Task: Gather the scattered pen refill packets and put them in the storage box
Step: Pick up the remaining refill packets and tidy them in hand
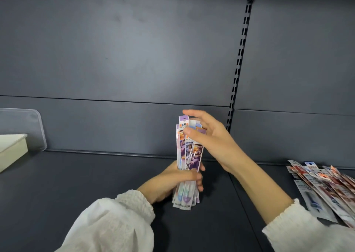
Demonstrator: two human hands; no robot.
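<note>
left hand point(173, 180) grips packet bundle point(187, 161) upright mid-shelf; right hand point(205, 136) fingers loosely squaring its top. step: tidying. next: carry to storage box point(11, 148) far left; red packets point(324, 186) remain right.

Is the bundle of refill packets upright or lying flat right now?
Upright: the left hand grips the bundle near its bottom, and the right hand touches its top.

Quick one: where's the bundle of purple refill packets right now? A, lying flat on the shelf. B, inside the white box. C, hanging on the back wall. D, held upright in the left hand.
D: the left hand grips the bundle low down and upright, while the right hand touches its top.
</note>
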